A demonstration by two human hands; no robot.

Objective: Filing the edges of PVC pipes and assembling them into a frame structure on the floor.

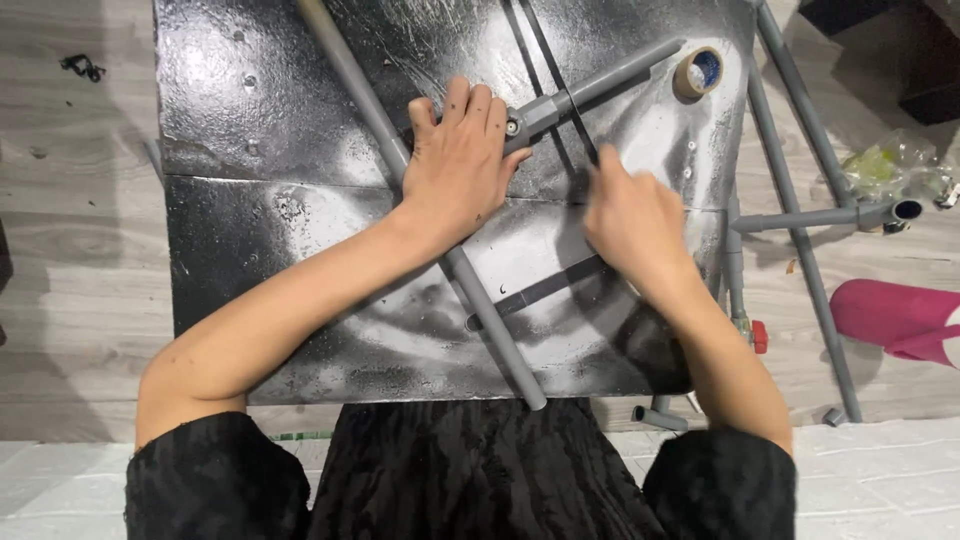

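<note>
The left hand (460,165) lay flat, palm down and fingers spread, pressing a long grey plastic pipe (430,205) against the black, paint-stained board (260,120), so it held the pipe down rather than gripping it. A shorter grey pipe with a fitting and bolt at its end (590,88) already crossed the long one just beside the fingertips, so the cross looked partly assembled. The right hand (635,220) was blurred over a dark strip; whether it clasped anything could not be told. More grey pipes (800,215) and a roll of tape (698,72) lay unused nearby.
</note>
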